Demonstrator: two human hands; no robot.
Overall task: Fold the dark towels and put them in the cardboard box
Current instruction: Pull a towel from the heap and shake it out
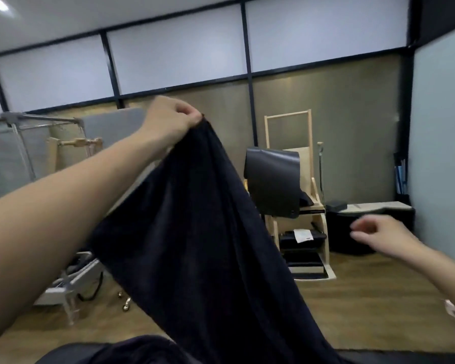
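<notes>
A dark towel (200, 232) hangs in long folds through the middle of the view, lifted high by one corner. My left hand (172, 122) pinches that top corner, arm stretched forward and up. My right hand (378, 232) hovers to the right of the towel, apart from it, fingers loosely curled and holding nothing. More dark fabric (121, 349) lies bunched at the bottom edge below the hanging towel. No cardboard box is in view.
A wooden rack (304, 224) with dark folded items stands on the wood floor ahead. A black bin (350, 232) sits beside it under a low counter (373, 206). A metal clothes rail (24, 122) and white frame (71, 279) stand at the left.
</notes>
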